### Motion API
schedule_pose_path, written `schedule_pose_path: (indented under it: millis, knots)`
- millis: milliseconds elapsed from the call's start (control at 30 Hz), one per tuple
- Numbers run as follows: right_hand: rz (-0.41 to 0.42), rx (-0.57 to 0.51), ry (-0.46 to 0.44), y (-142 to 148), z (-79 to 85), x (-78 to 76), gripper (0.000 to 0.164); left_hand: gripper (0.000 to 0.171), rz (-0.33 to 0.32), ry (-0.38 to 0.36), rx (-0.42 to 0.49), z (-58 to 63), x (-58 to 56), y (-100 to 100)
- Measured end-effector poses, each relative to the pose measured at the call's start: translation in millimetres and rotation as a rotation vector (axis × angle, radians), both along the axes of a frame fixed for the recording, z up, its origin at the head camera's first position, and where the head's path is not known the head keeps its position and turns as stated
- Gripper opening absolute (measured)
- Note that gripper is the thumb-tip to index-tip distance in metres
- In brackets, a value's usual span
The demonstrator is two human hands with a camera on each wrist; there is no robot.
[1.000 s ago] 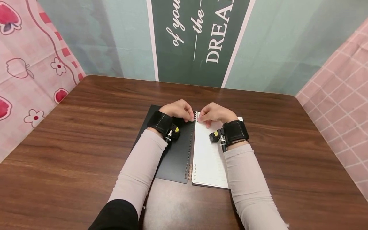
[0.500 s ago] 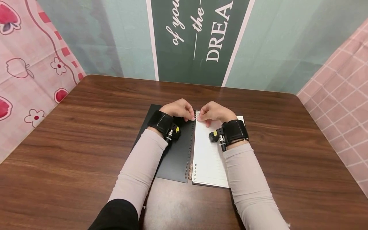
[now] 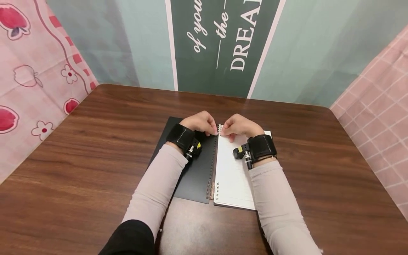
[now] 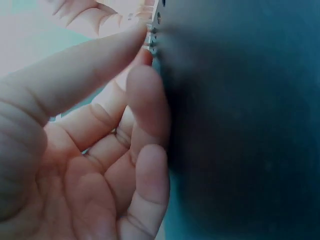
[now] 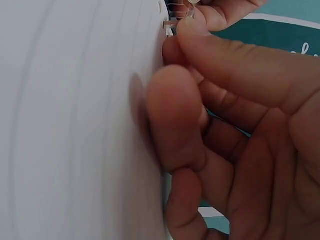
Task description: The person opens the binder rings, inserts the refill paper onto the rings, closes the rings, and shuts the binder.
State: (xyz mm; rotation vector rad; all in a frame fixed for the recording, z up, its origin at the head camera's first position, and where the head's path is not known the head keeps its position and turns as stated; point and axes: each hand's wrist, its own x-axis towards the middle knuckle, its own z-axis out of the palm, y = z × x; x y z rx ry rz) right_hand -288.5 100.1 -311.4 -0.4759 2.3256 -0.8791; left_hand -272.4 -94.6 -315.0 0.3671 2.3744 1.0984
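A loose-leaf notebook lies spread on the table, its black cover (image 3: 192, 182) to the left and white lined pages (image 3: 234, 184) to the right. Small binder rings (image 3: 220, 128) show at the far end of its spine. From the left, my left hand (image 3: 200, 122) pinches these rings between thumb and forefinger, the other fingers loosely curled against the black cover. My right hand (image 3: 240, 126) pinches them from the page side, its fingertips close to the left ones. A clear ring piece (image 5: 191, 11) shows by the right thumb. Fingertips partly hide the rings.
Punched holes (image 3: 217, 191) line the near end of the pages, beside a brownish strip (image 3: 212, 191) in the spine gap. The brown wooden table (image 3: 95, 159) surrounds the notebook. Printed cloths hang behind and at both sides, including a green lettered panel (image 3: 207, 76).
The head view has shifted slightly. Both hands stay pinching at the far end of the spine, with no clear movement of the notebook.
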Motion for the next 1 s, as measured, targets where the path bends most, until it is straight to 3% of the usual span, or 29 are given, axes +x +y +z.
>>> schedule_pose_path:
  millis: [200, 433, 533, 767, 1000]
  knots:
    - [0.014, -0.005, -0.009, 7, 2.9, 5.7, 0.017, 0.011, -0.013, -0.033, -0.007, 9.4, 7.1, -3]
    - [0.083, 0.044, 0.058, 8, 17.4, 17.6, 0.016, 0.021, -0.036, 0.053, -0.033, 23.6, 19.8, -15]
    - [0.101, 0.036, 0.108, 9, 22.4, 22.9, 0.016, 0.022, -0.052, 0.113, -0.054, 28.8, 29.9, -19]
    - [0.089, 0.032, 0.328, 17, 32.8, 39.8, 0.018, 0.018, -0.072, 0.262, -0.111, 37.0, 55.4, -16]
    - [0.112, 0.023, 0.388, 29, 38.8, 61.8, 0.014, 0.012, -0.074, 0.409, -0.249, 43.7, 92.5, -16]
